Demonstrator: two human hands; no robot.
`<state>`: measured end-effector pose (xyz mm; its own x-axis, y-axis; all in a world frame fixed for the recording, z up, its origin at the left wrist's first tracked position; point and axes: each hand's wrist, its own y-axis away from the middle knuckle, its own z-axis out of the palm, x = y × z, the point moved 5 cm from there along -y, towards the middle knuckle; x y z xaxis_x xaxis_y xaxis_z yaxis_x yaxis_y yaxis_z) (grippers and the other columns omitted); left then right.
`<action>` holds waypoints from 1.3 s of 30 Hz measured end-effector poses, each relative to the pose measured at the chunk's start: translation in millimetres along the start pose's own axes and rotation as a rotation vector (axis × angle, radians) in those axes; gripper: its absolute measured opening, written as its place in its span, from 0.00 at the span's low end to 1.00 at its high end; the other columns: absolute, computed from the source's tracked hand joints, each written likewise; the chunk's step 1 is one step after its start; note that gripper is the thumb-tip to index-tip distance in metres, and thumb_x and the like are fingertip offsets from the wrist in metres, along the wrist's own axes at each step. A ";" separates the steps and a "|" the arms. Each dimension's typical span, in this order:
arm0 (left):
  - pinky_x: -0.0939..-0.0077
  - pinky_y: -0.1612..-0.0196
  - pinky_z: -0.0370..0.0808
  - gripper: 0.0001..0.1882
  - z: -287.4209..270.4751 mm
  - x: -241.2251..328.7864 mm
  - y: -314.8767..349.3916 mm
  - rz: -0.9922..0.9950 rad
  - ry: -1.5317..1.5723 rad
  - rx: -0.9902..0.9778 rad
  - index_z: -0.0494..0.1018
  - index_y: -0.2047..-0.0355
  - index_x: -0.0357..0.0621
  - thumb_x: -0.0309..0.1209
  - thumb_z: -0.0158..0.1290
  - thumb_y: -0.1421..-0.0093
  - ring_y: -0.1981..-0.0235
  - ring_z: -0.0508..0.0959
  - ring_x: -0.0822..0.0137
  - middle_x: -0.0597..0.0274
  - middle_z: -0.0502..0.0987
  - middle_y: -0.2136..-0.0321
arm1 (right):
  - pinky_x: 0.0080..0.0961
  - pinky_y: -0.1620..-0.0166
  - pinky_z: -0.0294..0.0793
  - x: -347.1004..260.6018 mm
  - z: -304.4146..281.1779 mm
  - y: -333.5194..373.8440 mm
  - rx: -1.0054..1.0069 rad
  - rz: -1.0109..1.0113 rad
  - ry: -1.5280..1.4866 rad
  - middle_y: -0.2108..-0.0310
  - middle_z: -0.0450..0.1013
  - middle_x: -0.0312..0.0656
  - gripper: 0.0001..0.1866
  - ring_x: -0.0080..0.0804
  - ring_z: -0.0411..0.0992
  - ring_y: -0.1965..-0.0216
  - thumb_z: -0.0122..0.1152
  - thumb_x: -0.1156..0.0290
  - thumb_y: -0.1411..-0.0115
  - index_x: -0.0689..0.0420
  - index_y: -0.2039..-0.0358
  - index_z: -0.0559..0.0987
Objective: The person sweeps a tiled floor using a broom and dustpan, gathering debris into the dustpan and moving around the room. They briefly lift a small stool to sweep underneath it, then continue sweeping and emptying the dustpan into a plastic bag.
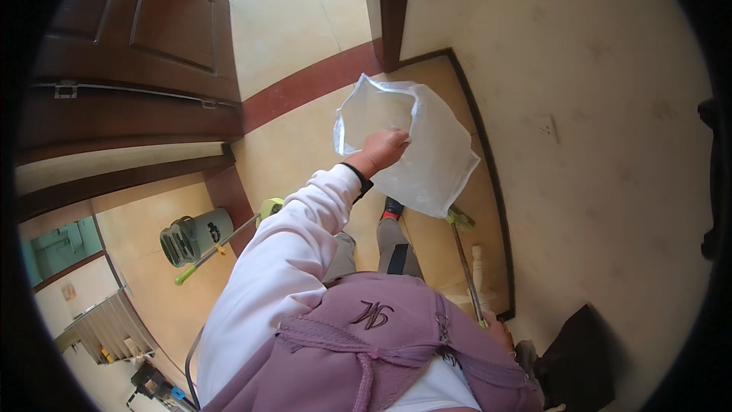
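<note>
My left hand [383,149], at the end of a white sleeve, is closed on the rim of a translucent white bag [435,145]. The bag hangs with its white-edged mouth gaping on the far left side. My right hand [500,333] shows only in part at the lower right, its fingers around the upper end of a thin pole [467,271]. A green head [460,218] sits at the pole's far end on the floor, partly behind the bag, so its kind cannot be made out. My feet stand below the bag.
A grey-green bucket [195,236] lies left of my arm, beside a second pole [221,247] with green ends. A brown door [164,23] stands at the far left. A dark red threshold [305,76] crosses the tiled floor. A pale wall [579,145] runs along the right.
</note>
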<state>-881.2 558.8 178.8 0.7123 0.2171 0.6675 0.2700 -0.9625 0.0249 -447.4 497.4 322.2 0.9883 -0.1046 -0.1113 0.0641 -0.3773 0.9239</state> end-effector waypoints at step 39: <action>0.63 0.68 0.68 0.09 40.1 -56.2 241.9 -0.181 0.032 -0.376 0.63 0.71 0.39 0.26 0.44 0.54 0.68 0.70 0.52 0.52 0.67 0.70 | 0.16 0.89 0.59 -67.9 50.9 -85.0 -0.156 -0.094 -0.689 0.87 0.62 0.37 0.29 0.21 0.59 0.92 0.45 0.80 0.54 0.57 0.48 0.57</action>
<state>-829.9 320.4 117.5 0.6527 0.3885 0.6504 0.1294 -0.9031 0.4095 -527.0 489.7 232.6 0.6683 -0.6554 -0.3518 0.2146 -0.2829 0.9348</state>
